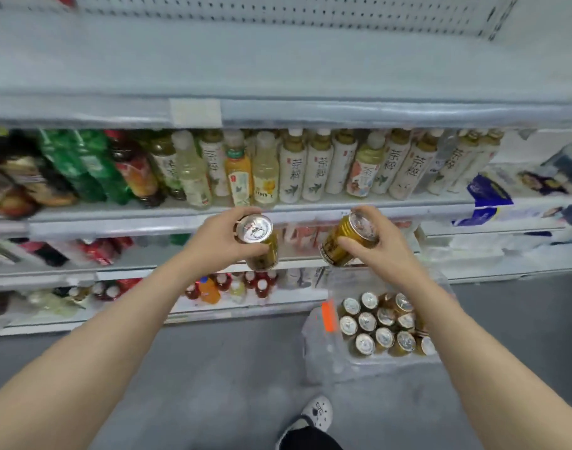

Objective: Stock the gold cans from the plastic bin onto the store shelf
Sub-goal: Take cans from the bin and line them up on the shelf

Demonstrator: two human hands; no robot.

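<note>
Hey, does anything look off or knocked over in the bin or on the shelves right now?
Nothing looks spilled or damaged. In the plastic bin on the floor, most gold cans stand upright in rows, but the cans on its right side lean over instead of standing straight.

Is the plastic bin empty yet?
Not empty: the plastic bin holds about a dozen gold cans, silver tops facing up.
</note>
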